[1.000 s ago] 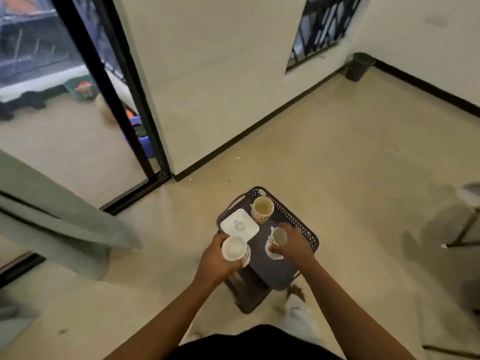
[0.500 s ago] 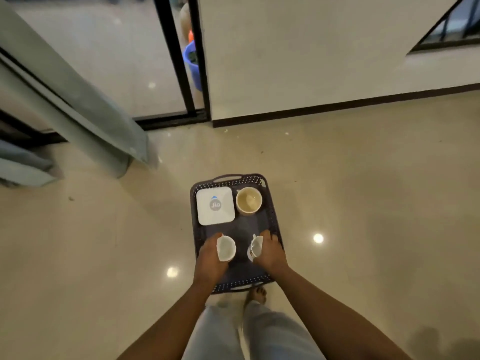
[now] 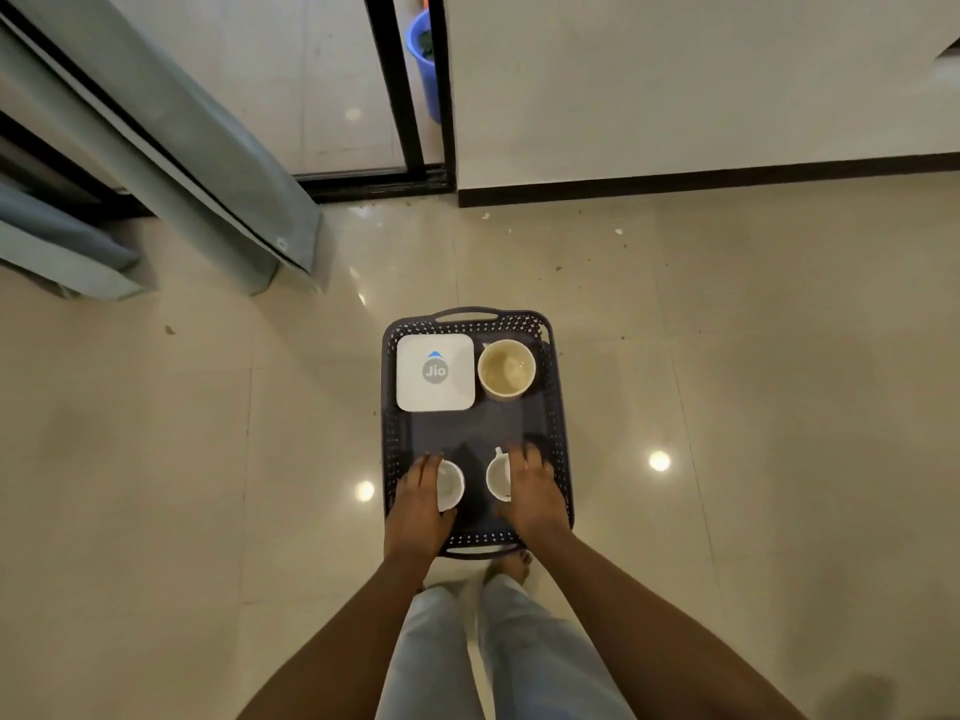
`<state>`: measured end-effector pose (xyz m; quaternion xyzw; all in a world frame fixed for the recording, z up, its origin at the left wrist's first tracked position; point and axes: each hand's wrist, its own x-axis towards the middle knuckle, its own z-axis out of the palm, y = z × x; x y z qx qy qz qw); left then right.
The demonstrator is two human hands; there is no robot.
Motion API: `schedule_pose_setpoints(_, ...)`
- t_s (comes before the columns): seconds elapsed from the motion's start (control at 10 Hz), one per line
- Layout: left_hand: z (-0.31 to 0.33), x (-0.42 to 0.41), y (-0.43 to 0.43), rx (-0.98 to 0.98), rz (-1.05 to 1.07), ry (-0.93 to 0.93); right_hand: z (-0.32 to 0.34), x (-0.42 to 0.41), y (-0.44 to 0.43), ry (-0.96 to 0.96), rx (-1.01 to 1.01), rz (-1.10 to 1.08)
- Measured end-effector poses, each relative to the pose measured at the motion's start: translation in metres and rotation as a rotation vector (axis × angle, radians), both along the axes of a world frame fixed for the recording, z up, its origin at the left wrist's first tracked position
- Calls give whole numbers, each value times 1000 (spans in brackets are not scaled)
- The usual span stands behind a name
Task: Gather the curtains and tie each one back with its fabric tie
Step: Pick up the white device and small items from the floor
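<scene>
A grey-green curtain (image 3: 208, 148) hangs at the upper left beside the black-framed glass door, its hem just above the floor. A second curtain panel (image 3: 62, 241) bunches at the far left edge. No fabric tie shows. Both hands are far from the curtains, over the near end of a dark perforated tray (image 3: 560, 433). My left hand (image 3: 418, 498) grips a small white cup (image 3: 453, 485). My right hand (image 3: 532, 493) grips another white cup (image 3: 497, 478). Both cups sit low at the tray's surface.
On the tray's far end lie a white square box (image 3: 435, 372) and a used cup (image 3: 506, 368). A blue bucket (image 3: 427, 59) stands behind the door frame (image 3: 400, 85). My legs and feet are just below the tray on the glossy tiled floor.
The view has swung down onto the tray and floor. Both hands have carried their cups toward the tray's near end and lowered them.
</scene>
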<state>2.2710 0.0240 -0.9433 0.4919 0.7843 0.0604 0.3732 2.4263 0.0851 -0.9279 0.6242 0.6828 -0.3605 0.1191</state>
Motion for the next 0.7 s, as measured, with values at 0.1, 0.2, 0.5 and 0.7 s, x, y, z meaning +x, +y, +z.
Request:
schedule_pose_setpoints(0.1, 0, 1, -1, 6, 10, -1, -2, 7, 0, 11, 3, 79)
schedule_pose_setpoints(0.2, -3, 2, -4, 32, 26, -4, -3, 8, 2, -16, -6, 78)
schedule_pose_setpoints(0.5, -7, 6, -7, 54, 94, -35, -3, 3, -8, -34, -20, -29)
schedule_pose_setpoints(0.7, -6, 5, -7, 49, 40, -32, -1, 2, -10, -13, 3, -35)
